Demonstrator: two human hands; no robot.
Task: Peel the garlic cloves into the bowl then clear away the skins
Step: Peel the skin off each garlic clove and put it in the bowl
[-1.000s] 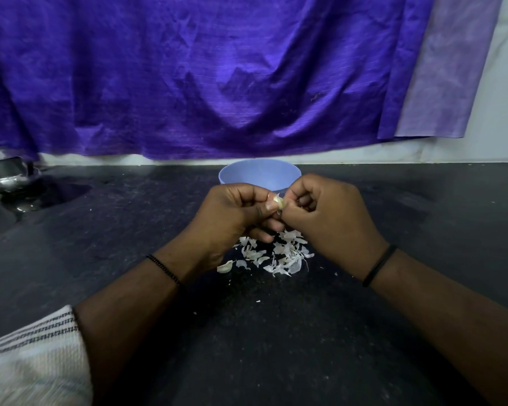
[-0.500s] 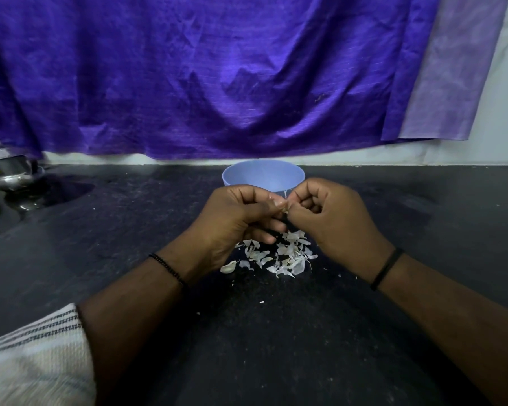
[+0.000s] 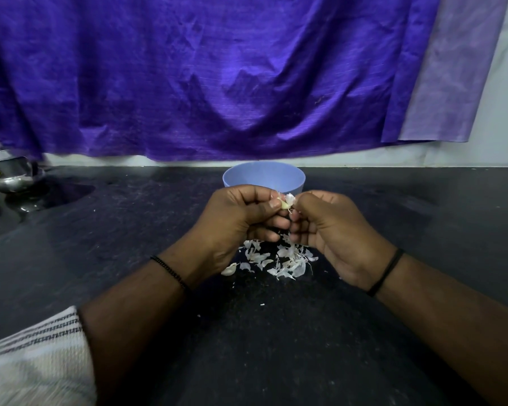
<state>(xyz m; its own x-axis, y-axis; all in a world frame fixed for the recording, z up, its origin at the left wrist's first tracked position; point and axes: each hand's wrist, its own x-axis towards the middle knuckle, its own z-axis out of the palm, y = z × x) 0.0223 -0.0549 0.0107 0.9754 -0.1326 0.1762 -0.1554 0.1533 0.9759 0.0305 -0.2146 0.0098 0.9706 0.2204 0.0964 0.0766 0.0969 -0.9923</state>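
Both hands meet in the middle of the frame, just below the blue bowl (image 3: 264, 178). The left hand (image 3: 241, 218) has its fingers curled and its grip pinches a small garlic clove (image 3: 285, 204) btwn thumb and fingertips. The right hand (image 3: 332, 230) is curled too, and its grip pinches a thin white bit of skin (image 3: 290, 197) that sticks up from the top of the clove, right where the 2 hands touch. The clove sits in the air, in front of the bowl's near rim in the picture, not inside it. Can't see what is in the bowl from here. Under the hands, a bit lower in the frame, lies a small heap of white skins (image 3: 279, 260) on the dark counter (image 3: 276, 347), w/ one curved piece (image 3: 228, 269) off to the left edge of the heap and a few tiny crumbs lower down. Each wrist has a thin black band. A striped white sleeve (image 3: 33, 358) shows at the lower left corner. A shiny metal pot (image 3: 9, 174) stands at the far left edge of the counter. A big purple cloth (image 3: 217, 74) hangs across the top of the frame, behind the bowl.
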